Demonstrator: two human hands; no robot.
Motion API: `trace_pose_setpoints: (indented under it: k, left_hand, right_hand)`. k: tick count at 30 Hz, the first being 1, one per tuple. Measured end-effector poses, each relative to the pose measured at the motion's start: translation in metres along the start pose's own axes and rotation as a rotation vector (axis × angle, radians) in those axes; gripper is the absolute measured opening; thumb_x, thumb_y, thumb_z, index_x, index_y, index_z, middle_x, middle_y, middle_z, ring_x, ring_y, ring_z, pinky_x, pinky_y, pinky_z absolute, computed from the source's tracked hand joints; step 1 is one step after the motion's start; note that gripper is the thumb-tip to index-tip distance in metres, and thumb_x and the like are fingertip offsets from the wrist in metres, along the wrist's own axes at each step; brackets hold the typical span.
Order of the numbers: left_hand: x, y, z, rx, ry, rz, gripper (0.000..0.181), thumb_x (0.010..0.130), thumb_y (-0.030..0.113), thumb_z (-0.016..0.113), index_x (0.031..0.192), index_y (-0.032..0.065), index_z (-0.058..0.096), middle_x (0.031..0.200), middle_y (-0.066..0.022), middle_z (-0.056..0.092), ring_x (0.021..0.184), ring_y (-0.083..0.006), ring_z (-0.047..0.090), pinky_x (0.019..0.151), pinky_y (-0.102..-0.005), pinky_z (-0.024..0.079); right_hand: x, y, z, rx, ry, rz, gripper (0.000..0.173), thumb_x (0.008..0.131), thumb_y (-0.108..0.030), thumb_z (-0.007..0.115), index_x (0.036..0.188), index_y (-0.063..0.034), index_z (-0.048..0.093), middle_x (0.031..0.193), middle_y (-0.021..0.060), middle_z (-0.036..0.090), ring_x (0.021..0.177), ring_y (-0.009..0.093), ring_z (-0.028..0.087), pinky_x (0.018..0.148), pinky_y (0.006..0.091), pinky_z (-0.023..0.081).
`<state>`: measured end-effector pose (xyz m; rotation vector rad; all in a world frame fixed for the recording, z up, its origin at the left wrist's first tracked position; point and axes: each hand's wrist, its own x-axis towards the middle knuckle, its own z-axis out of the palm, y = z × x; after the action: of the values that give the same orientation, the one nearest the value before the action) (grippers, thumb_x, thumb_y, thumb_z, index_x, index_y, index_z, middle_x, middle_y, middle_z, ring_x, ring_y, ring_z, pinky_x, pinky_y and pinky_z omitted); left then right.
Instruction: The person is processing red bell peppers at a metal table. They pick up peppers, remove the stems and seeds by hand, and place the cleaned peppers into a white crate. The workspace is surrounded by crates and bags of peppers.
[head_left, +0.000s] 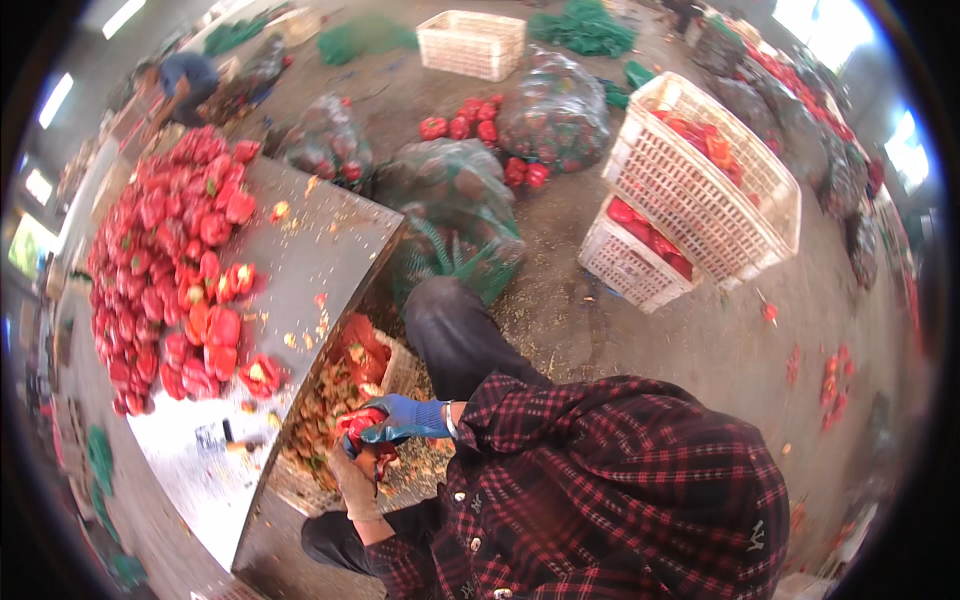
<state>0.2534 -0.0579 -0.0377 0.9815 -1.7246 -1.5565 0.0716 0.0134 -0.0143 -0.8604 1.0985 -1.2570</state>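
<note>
My right hand (409, 420), in a blue knitted glove with a darker coated palm, grips a red bell pepper (358, 424). From below, my left hand (354, 481), in a pale glove, closes against the same pepper. Red pepper flesh (384, 456) shows between the hands; whether it is a separate piece is hidden, as is any tool in the fingers. Under them is a heap of pepper cores and scraps (319, 401). Beside the heap, a crate (403, 367) contains red pepper pieces. A metal table (300, 247) carries a large pile of red bell peppers (161, 240).
A small object with a dark part (217, 435) lies on the table. Mesh sacks of peppers (450, 202) stand beyond my knee. Stacked plastic crates (697, 187) of peppers are at the right. Another person (184, 86) bends at the far left. Seeds litter the floor.
</note>
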Motion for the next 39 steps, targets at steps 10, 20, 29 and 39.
trace_pose_setpoints:
  k: [10,20,29,39]
  left_hand:
    - [0.034,0.185,0.126,-0.165,-0.345,-0.048,0.061,0.081,-0.002,0.059,0.138,-0.0016,0.038,0.131,-0.0134,0.048,0.112,-0.0198,0.052,0.087,-0.0286,0.047]
    - [0.059,0.168,0.217,-0.346,-0.434,-0.049,0.040,0.092,0.017,0.054,0.126,-0.0030,0.049,0.119,-0.0137,0.055,0.099,-0.0218,0.059,0.085,-0.0316,0.048]
    - [0.045,0.067,0.158,-0.235,-0.219,-0.232,0.041,0.091,0.020,0.061,0.124,-0.0009,0.050,0.112,-0.0129,0.062,0.094,-0.0233,0.062,0.086,-0.0342,0.050]
    - [0.080,0.025,0.034,0.728,0.068,0.301,0.035,0.085,0.018,0.067,0.115,0.0016,0.057,0.083,-0.0140,0.066,0.076,-0.0216,0.063,0.066,-0.0346,0.051]
  right_hand:
    - [-0.047,-0.057,-0.105,0.557,0.346,-0.190,0.047,0.083,-0.003,0.066,0.127,0.0005,0.050,0.100,0.0035,0.062,0.088,0.010,0.057,0.074,0.0226,0.049]
    - [-0.284,-0.179,-0.290,0.321,0.878,-0.793,0.028,0.088,-0.018,0.063,0.112,-0.0045,0.058,0.100,0.0022,0.063,0.082,0.012,0.059,0.073,0.0257,0.049]
    - [-0.500,-0.205,-0.463,-0.946,1.700,-0.178,0.038,0.087,-0.029,0.060,0.113,-0.0012,0.060,0.098,0.0118,0.063,0.088,0.018,0.058,0.076,0.0311,0.047]
    - [-0.182,-0.144,-0.377,-1.311,1.022,-0.665,0.047,0.092,-0.018,0.057,0.134,-0.0001,0.044,0.131,0.0132,0.052,0.120,0.023,0.048,0.100,0.0349,0.038]
